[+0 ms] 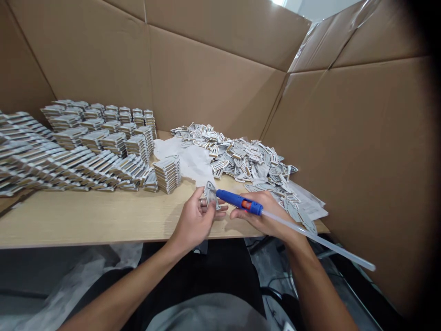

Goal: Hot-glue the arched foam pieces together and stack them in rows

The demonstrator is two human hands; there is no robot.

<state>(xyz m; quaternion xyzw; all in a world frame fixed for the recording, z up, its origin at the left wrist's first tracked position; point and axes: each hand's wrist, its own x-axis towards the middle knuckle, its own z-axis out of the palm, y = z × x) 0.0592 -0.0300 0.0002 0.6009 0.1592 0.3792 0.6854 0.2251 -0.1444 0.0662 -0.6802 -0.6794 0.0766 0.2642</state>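
My left hand (196, 218) pinches a small grey-and-white patch (211, 194) just above the front edge of the wooden table (86, 218). My right hand (267, 214) grips a blue glue gun (237, 201) with an orange trigger; its nozzle touches the patch. A long clear glue stick (317, 239) pokes out of the gun's back toward the lower right.
A loose heap of patches (248, 161) lies behind my hands on white sheets (189, 158). Neat stacks of patches (99, 138) fill the table's left half, with one short stack (167, 174) near the middle. Cardboard walls (213, 87) enclose the table at the back and right.
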